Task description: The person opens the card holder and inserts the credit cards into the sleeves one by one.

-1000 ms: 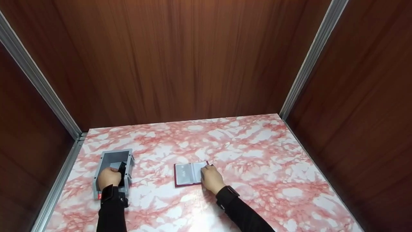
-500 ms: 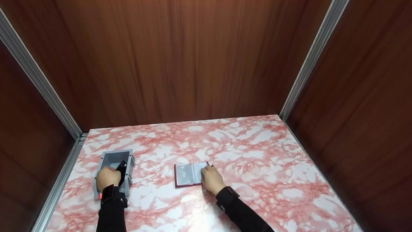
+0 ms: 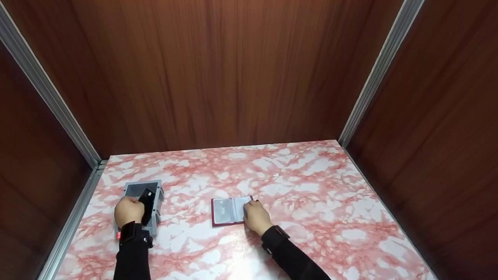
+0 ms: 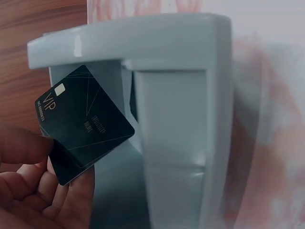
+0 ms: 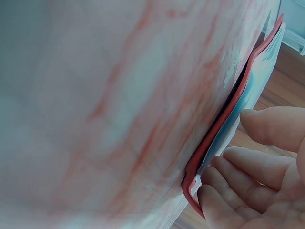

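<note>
Card (image 4: 86,126): we're pinching it in our left fingers (image 4: 46,190) at the bin's (image 4: 176,119) mouth. Right fingers (image 5: 257,164) are touching the open holder's (image 3: 223,211) right edge; can't tell if they're gripping.

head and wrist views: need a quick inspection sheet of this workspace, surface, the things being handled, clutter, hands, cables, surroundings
surface: table with red-and-white marbled pattern, glare near the front edge
job's things: dark VIP card in front of the grey bin opening in the left wrist view; red-covered booklet lying open on the table
clutter: nothing seen
hands: left hand pinches the card; right hand holds the booklet's right side
cables: nothing seen
surroundings: brown wood-grain walls on three sides, metal rails at the corners
</note>
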A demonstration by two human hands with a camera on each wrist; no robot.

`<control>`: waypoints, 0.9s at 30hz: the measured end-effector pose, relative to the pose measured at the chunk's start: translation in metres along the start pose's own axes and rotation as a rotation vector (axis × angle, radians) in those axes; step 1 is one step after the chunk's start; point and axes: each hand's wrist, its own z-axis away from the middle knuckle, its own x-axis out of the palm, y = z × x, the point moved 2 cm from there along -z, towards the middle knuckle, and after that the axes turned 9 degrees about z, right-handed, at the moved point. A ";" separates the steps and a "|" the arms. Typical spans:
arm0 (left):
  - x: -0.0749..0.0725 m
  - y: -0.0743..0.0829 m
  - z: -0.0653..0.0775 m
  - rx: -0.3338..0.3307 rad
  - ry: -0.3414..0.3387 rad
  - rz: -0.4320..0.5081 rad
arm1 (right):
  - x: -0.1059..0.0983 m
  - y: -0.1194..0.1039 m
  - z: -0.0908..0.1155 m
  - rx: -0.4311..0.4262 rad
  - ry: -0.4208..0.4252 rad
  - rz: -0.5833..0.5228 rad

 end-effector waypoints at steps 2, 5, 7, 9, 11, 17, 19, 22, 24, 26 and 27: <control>-0.001 0.002 -0.001 0.008 0.019 0.014 | 0.001 0.000 0.000 -0.001 0.003 -0.001; -0.003 0.005 -0.001 0.016 0.064 0.030 | 0.001 0.000 0.000 -0.001 0.005 -0.002; -0.005 0.007 -0.001 0.021 0.096 0.038 | 0.001 0.000 0.000 0.001 0.002 -0.007; -0.006 0.008 -0.001 0.018 0.119 0.048 | 0.001 0.001 -0.001 0.000 -0.001 -0.008; -0.007 0.010 -0.001 0.007 0.134 0.065 | 0.001 0.001 0.000 -0.003 0.001 -0.009; -0.008 0.014 -0.002 -0.007 0.171 0.139 | 0.001 0.001 0.000 -0.003 0.000 -0.018; -0.007 0.016 -0.002 0.000 0.182 0.159 | 0.001 0.001 0.000 -0.005 0.007 -0.020; -0.006 0.019 0.000 0.000 0.188 0.188 | 0.002 0.002 0.000 -0.009 0.018 -0.020; -0.005 0.020 0.001 -0.005 0.182 0.209 | 0.002 0.001 0.000 -0.008 0.019 -0.019; -0.003 0.022 0.002 -0.016 0.169 0.230 | 0.001 0.001 0.000 -0.006 0.020 -0.017; -0.002 0.023 0.003 -0.022 0.163 0.241 | 0.001 0.001 0.000 -0.004 0.020 -0.017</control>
